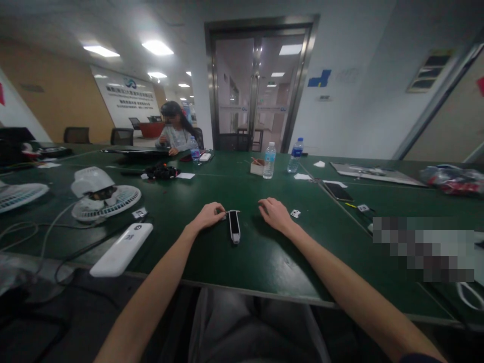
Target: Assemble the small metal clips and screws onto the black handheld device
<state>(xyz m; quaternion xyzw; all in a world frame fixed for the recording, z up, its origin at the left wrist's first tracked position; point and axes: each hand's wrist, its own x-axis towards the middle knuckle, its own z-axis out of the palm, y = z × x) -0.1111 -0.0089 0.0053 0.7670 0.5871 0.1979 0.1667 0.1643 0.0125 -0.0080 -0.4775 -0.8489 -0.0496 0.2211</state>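
Note:
On the green table lies a slim tool (235,228) with a black face and a silver rim, its long side pointing toward me. A thin metal piece crosses its far end; its exact kind is unclear. My left hand (208,215) rests just left of that far end, fingers curled in toward the thumb. Something small and grey shows at the fingertips, too small to name. To the right of the tool, my right hand (275,214) hovers at or on the tabletop with its fingers apart and nothing in them. A small white piece (295,214) lies beyond its wrist.
A white power bank (123,250) and a white fan (108,199) with cables are at left. Two water bottles (269,161) and a small box (257,167) stand ahead. A phone (338,191) lies at right. Another person (177,132) sits across the table.

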